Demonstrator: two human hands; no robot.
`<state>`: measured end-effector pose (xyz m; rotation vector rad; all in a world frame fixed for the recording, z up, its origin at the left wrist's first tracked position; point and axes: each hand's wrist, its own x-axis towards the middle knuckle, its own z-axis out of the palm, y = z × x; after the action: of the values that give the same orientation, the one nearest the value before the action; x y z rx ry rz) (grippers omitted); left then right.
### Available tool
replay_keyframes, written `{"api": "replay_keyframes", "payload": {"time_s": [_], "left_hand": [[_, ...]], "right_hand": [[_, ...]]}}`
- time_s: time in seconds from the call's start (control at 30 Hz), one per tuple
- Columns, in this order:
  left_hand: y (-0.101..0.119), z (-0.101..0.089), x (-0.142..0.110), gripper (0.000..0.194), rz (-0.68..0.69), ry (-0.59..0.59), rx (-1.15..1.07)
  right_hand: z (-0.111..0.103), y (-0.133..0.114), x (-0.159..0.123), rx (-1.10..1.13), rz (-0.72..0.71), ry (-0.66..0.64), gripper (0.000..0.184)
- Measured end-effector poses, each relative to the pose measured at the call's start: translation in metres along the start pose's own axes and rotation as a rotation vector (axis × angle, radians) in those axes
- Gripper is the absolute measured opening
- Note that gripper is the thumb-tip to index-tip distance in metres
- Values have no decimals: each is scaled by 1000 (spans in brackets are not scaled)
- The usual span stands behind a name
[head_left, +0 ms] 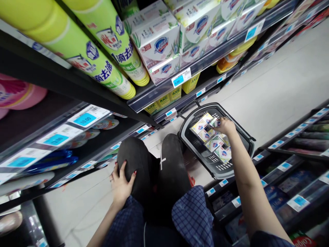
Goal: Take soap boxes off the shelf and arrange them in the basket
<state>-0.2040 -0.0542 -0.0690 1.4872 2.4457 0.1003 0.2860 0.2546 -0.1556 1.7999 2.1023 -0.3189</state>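
My right hand point(226, 126) reaches into a dark shopping basket point(189, 127) on the floor, its fingers closed on a small soap box point(215, 122). More white and yellow soap boxes point(223, 153) lie beneath and beside it on the basket's slotted bottom. My left hand point(121, 181) rests on my bent left knee point(133, 161), fingers spread, holding nothing. Stacked soap boxes point(160, 44) of a similar look fill the shelf ahead, above the basket.
Tall green-yellow bottles point(113, 51) stand left of the stacked boxes. Yellow AXE packs point(164, 100) sit on the lower shelf. A shelf with blue price tags point(84, 118) runs close on my left. Another shelf unit point(280, 171) borders the basket on the right. Pale floor point(272, 68) stretches beyond.
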Motion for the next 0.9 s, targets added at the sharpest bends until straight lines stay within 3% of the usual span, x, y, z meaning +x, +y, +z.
{"api": "replay_keyframes", "payload": {"time_s": [0.9], "left_hand": [[3,-4,-1,69,-21,-12,2]], "right_hand": [[3,3,-6,6,31,12,67]]}}
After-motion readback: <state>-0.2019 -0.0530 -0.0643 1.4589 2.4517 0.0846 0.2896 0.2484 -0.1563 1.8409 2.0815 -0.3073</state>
